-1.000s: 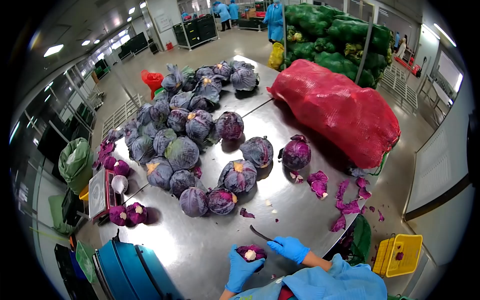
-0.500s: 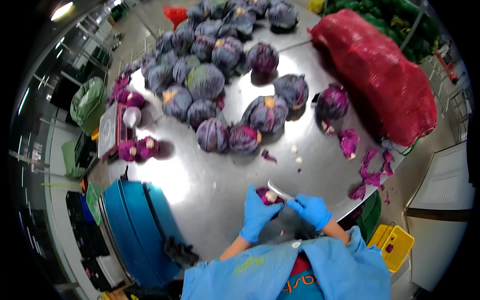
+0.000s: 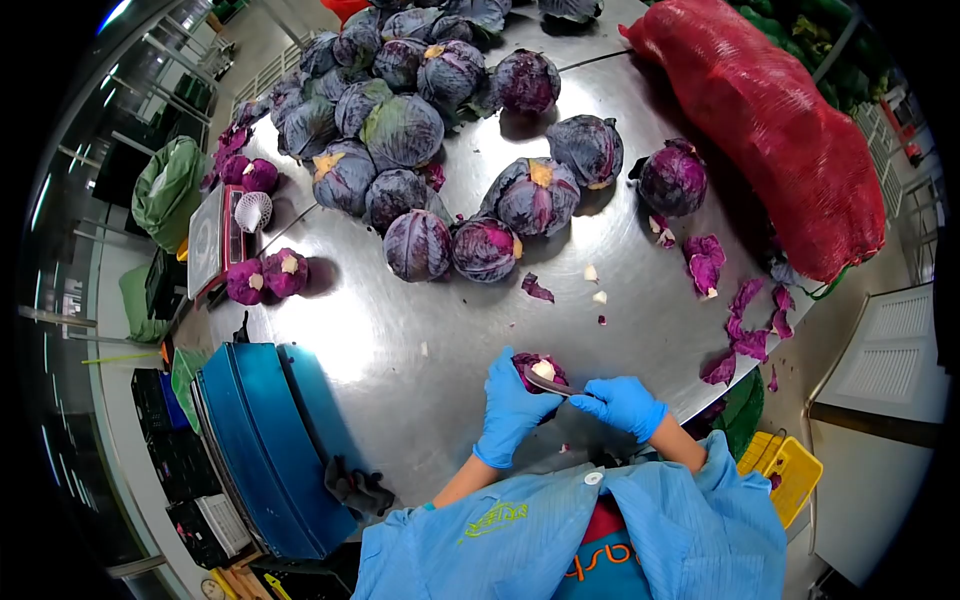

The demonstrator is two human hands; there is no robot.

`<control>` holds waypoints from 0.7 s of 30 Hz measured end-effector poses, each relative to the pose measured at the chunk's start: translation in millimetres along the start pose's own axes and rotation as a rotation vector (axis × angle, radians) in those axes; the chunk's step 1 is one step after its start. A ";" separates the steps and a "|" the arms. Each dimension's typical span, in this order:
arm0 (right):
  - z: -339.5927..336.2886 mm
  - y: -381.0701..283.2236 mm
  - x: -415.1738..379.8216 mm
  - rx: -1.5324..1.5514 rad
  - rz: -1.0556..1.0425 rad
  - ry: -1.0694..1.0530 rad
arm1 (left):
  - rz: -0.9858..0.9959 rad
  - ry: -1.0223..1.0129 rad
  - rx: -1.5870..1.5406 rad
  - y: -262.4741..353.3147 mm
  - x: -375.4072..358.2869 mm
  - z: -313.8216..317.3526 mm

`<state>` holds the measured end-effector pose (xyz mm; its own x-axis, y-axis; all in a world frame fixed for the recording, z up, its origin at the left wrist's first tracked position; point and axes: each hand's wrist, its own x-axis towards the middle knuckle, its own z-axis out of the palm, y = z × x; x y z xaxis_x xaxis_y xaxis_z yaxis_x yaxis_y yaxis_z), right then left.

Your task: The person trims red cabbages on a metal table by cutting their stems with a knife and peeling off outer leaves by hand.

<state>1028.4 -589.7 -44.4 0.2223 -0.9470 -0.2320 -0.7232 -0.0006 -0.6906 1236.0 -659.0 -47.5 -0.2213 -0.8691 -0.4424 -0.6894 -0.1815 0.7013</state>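
Near the front of the steel table, my left hand [image 3: 508, 405], in a blue glove, is wrapped around a small purple cabbage [image 3: 533, 369] with its pale cut stem facing up. My right hand [image 3: 622, 406], also gloved, grips a knife [image 3: 552, 385]; its handle is hidden in the fingers. The knife's curved blade lies against the cabbage beside the stem. Just beyond my hands are pale stem chips [image 3: 599, 297] and a torn purple leaf [image 3: 537, 288]. Two whole purple cabbages [image 3: 486, 249] sit farther up, at the near edge of the pile.
A heap of purple cabbages [image 3: 402, 131] covers the far left of the steel table [image 3: 420, 345]. A full red mesh sack [image 3: 770, 130] lies at right, with loose leaves [image 3: 748, 340] below it. At left are a scale [image 3: 212, 240], trimmed cabbages [image 3: 286, 272] and a blue bin [image 3: 262, 440].
The knife blade has come down from above the cabbage onto its top by the stem. My left hand still holds the cabbage. The camera view has shifted slightly.
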 end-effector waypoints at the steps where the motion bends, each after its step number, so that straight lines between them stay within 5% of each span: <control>1: 0.0 -0.5 1.6 -0.017 0.016 0.001 | 0.017 0.033 0.006 -0.8 -1.7 1.2; 8: 8.6 2.4 27.9 0.056 0.071 0.065 | 0.162 0.140 0.053 3.4 -5.1 5.9; 11: 1.7 19.4 55.1 -0.148 0.285 0.181 | 0.307 0.188 0.192 5.1 -18.5 8.3; 12: -4.2 22.6 58.9 0.368 0.419 0.119 | 0.295 0.171 0.148 4.0 -19.8 8.4; 15: -19.7 3.8 43.0 0.610 0.408 -0.036 | 0.163 0.076 -0.082 -16.0 -15.2 7.6; 18: 4.3 6.1 18.6 0.336 0.062 -0.017 | 0.150 0.049 -0.219 -19.2 -13.0 1.4; 21: 18.5 1.7 7.5 0.102 -0.055 -0.022 | 0.168 0.143 -0.141 -21.5 -16.1 7.3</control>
<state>1040.9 -590.9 -59.9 0.2754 -0.9390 -0.2059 -0.6396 -0.0191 -0.7685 1249.3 -637.7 -59.6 -0.2176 -0.9468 -0.2369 -0.5460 -0.0831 0.8336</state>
